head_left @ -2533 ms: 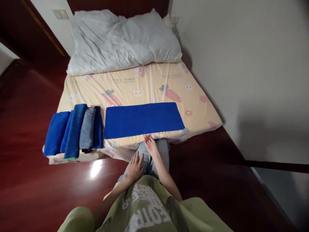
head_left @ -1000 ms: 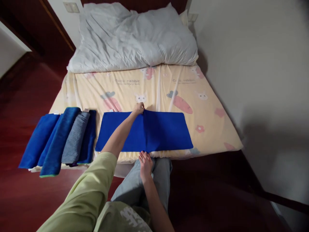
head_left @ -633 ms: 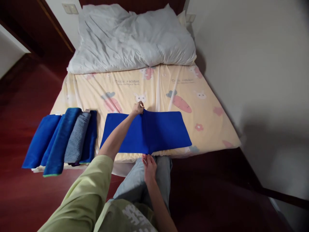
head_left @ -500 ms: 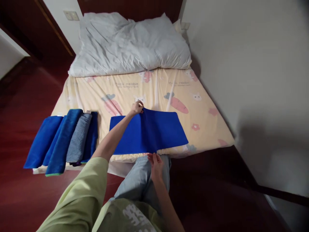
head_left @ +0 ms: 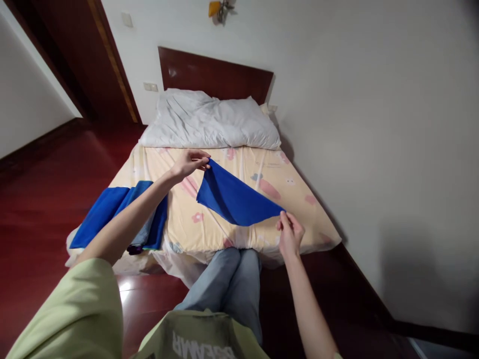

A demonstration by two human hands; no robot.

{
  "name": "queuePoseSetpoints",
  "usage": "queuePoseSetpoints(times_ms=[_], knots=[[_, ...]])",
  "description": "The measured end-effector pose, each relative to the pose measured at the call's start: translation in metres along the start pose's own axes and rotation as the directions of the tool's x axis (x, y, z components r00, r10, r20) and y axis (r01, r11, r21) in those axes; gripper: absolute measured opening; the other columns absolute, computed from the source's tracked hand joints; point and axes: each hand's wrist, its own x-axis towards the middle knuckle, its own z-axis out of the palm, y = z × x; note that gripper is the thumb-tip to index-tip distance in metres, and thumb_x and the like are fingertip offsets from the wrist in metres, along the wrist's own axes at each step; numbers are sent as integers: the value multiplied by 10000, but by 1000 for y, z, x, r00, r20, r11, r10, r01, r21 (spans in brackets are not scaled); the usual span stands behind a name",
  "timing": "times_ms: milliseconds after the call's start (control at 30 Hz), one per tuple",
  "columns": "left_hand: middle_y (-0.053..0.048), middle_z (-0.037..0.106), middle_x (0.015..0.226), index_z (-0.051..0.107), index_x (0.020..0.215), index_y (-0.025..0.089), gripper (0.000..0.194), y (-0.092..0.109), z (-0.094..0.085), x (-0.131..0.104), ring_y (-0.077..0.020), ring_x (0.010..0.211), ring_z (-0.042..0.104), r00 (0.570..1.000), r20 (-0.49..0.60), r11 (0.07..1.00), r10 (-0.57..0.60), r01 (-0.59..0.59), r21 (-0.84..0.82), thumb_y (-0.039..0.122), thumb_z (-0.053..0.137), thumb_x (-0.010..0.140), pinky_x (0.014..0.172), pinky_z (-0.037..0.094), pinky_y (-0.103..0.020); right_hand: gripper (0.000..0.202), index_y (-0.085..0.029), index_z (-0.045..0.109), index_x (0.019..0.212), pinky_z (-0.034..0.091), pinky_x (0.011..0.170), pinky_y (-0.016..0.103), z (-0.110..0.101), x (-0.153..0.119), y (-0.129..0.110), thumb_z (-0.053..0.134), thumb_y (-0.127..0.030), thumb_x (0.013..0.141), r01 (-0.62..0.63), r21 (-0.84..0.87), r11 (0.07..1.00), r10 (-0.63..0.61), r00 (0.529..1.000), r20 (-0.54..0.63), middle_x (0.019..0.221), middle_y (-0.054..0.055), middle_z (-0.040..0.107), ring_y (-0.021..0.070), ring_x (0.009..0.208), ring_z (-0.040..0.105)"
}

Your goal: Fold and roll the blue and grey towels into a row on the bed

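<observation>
A bright blue towel (head_left: 239, 197) hangs stretched between my two hands above the bed, folded and sagging in the middle. My left hand (head_left: 190, 163) pinches its upper left corner, farther from me. Lower and to the right, my right hand (head_left: 290, 233) pinches the opposite corner between thumb and fingers. On the bed's left side, partly behind my left forearm, lie several folded towels: a blue towel (head_left: 99, 214) at the outer edge, a grey-blue towel (head_left: 144, 234) and a dark blue towel (head_left: 160, 224).
The bed has a yellow sheet (head_left: 179, 219) printed with carrots and rabbits. A crumpled white quilt (head_left: 209, 122) lies against the dark wooden headboard (head_left: 217, 72). A bare wall (head_left: 355, 124) runs along the right, and the floor (head_left: 56, 199) is dark red.
The blue towel, earlier spread on the sheet, is now lifted off it and pulled out slantwise. My right hand has moved right and up, my left slightly left. The view has tilted up.
</observation>
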Motion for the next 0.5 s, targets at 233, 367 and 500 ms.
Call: queuePoseSetpoints(times_ms=[233,367,500], knots=[[-112,774,922,755,1041,131,513,68,-24,-37,-251,888,747,983,-152,990,101,-85,112,473,879,679,785,624,-346,502,-189,525,680,303,483,185,32,62,-87,781,-612,765,214,81,974,-223,967,127,586,-77,415,42,523,380],[-112,777,965,756,1085,140,494,81,-28,-54,-268,942,741,974,-208,989,92,-66,131,420,868,694,811,620,-360,463,-196,582,749,263,443,165,42,72,-114,817,-595,738,183,121,976,-203,963,179,576,-98,385,28,487,360],[-93,777,948,765,1046,152,416,84,-28,-67,-273,963,737,962,-263,991,67,-32,133,364,867,702,846,624,-380,395,-193,641,766,285,443,175,39,63,-123,847,-528,725,168,90,982,-185,957,223,567,-88,408,34,494,390]])
